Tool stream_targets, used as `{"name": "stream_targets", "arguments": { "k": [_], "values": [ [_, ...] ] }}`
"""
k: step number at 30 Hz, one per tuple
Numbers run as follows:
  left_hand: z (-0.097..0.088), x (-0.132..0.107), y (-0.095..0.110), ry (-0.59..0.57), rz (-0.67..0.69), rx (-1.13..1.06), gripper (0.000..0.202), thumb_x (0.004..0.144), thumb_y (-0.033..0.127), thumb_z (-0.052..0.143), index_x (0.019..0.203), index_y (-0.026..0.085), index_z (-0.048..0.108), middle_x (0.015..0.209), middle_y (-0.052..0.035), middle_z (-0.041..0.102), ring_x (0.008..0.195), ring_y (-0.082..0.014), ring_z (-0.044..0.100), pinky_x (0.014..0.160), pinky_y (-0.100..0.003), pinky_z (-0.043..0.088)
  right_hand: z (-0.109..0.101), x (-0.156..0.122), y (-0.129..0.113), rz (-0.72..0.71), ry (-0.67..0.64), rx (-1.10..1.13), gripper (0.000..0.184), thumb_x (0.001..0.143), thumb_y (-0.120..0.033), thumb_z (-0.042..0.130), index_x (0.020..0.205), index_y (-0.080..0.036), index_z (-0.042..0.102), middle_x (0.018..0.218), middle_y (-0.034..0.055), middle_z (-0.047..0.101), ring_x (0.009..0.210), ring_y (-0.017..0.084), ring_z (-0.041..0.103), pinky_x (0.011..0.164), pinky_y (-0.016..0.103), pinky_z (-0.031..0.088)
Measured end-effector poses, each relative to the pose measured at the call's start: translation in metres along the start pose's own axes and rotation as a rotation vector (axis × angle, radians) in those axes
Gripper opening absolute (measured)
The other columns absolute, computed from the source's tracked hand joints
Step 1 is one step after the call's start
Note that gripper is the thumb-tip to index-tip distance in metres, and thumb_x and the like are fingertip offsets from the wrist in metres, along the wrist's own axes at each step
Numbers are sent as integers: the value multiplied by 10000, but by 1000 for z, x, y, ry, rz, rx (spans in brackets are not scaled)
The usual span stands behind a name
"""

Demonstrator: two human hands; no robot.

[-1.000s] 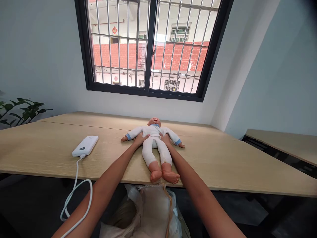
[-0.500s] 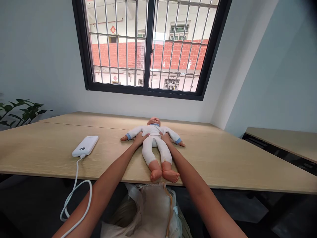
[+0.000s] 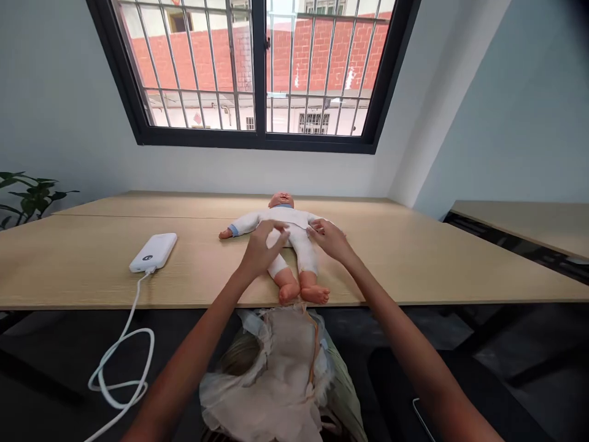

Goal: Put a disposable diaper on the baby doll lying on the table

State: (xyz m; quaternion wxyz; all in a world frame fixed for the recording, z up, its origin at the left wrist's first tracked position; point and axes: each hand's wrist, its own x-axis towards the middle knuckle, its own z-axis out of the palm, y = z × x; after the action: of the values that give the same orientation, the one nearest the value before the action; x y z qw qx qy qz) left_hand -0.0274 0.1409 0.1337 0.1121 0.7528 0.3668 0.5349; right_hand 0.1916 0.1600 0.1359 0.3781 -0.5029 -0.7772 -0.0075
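Observation:
A baby doll (image 3: pixel 301 245) in white clothes with blue cuffs lies on its back on the table, its bare feet toward me. My left hand (image 3: pixel 264 247) is over the doll's hip on the left, thumb and forefinger curved together at the hem of its white top (image 3: pixel 288 215). On the other side, my right hand (image 3: pixel 330 239) has its fingers bent in a pinch at the same hem. The doll's arm on the right is partly hidden behind this hand.
A white power bank (image 3: pixel 154 252) with a white cable (image 3: pixel 138 331) hanging off the edge lies to the left on the wooden table (image 3: pixel 414 258). Pale ruffled cloth (image 3: pixel 285 368) is below the front edge. A plant (image 3: pixel 32 196) stands at far left, a barred window (image 3: pixel 257 73) behind.
Both hands have risen from the sides of the doll's waist to over its front, fingers now bent inward at the hem. The view has tilted down.

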Motion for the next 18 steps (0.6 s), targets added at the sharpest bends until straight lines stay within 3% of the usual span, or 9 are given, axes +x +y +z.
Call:
{"name": "stream_targets", "arguments": {
  "k": [2, 5, 8, 12, 15, 17, 18],
  "values": [
    [-4, -37, 13, -136, 24, 25, 202, 937, 428, 540, 955, 273, 670, 1010, -54, 692, 1055, -272, 616, 1009, -428, 486, -6, -29, -7, -47, -81, 99, 337, 982, -376, 525, 1212, -160, 646, 1154, 110, 696, 1030, 219, 664, 932, 343, 509],
    [-8, -81, 11, -279, 26, 139, 192, 908, 441, 602, 992, 307, 710, 1119, -58, 688, 1119, -286, 598, 1018, -448, 465, -9, -68, -15, -159, -253, 126, 383, 941, -452, 588, 1272, -264, 634, 1282, 82, 649, 1175, 263, 612, 1016, 412, 477],
    [-13, -98, -4, -302, 5, 176, 246, 904, 403, 615, 1128, 335, 692, 1321, -60, 622, 1235, -294, 560, 1045, -455, 449, 0, -81, -13, -152, -306, 103, 453, 942, -490, 577, 1346, -284, 588, 1414, 97, 557, 1269, 291, 556, 1070, 459, 440],
    [-24, -107, -13, -244, -16, 147, 229, 921, 372, 573, 1123, 344, 678, 1311, -49, 630, 1257, -273, 561, 1067, -449, 452, 4, -82, -12, -162, -232, 132, 447, 977, -455, 521, 1365, -235, 551, 1428, 127, 535, 1303, 281, 523, 1079, 449, 434],
    [-40, -129, 0, -118, -6, 72, 166, 928, 340, 581, 1059, 383, 672, 1099, -20, 703, 1094, -249, 639, 956, -423, 522, -18, -101, -20, -154, -112, 30, 350, 998, -463, 468, 1154, -210, 654, 1209, 139, 659, 1145, 285, 608, 967, 439, 481],
    [-55, -150, 14, -168, -33, -27, 124, 917, 315, 604, 968, 399, 679, 889, 7, 707, 856, -216, 669, 772, -365, 556, -36, -122, -21, -31, -220, -30, 448, 997, -534, 416, 832, -216, 684, 868, 111, 705, 840, 255, 661, 787, 391, 506],
    [-64, -160, 21, -288, -68, -86, 88, 901, 328, 637, 930, 393, 690, 832, 15, 697, 782, -198, 660, 707, -332, 549, -42, -134, -19, 76, -356, -27, 540, 989, -585, 387, 705, -216, 660, 727, 97, 683, 701, 228, 643, 704, 360, 496]
  ]
}}
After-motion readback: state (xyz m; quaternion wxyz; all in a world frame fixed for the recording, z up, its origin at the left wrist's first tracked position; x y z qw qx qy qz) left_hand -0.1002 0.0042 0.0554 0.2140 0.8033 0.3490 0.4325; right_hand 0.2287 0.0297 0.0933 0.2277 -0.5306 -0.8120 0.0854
